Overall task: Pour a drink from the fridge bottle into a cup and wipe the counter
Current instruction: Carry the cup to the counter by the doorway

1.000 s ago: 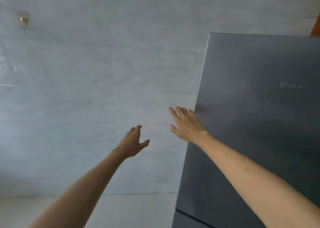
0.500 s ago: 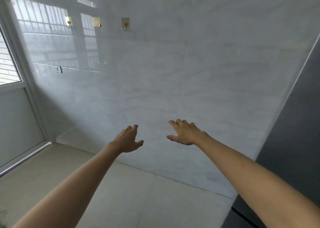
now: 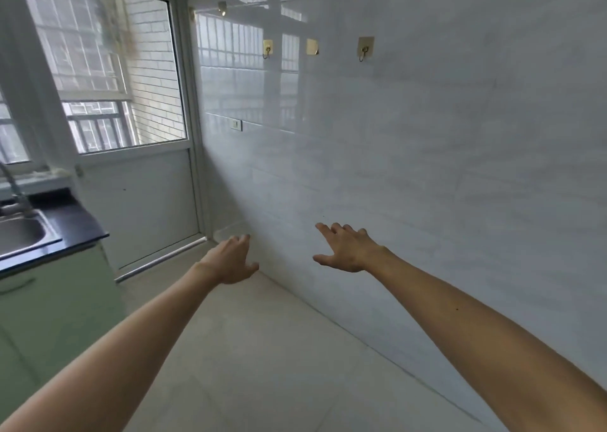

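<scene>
My left hand [image 3: 231,262] and my right hand [image 3: 346,249] are both stretched out in front of me over the floor, fingers apart and holding nothing. A black counter [image 3: 77,224] with a steel sink [image 3: 19,234] stands at the left edge, above pale green cabinets [image 3: 56,303]. No fridge, bottle or cup is in view.
A white tiled wall [image 3: 427,169] runs along the right with several gold hooks [image 3: 365,49]. A glass door [image 3: 131,136] and window close off the far end. A tap [image 3: 13,185] rises at the sink. Pale tiled floor [image 3: 262,366] lies ahead.
The view has swung left: the dark fridge door has left the frame, and the counter, sink and glass door have come into view. Both hands stay outstretched and empty.
</scene>
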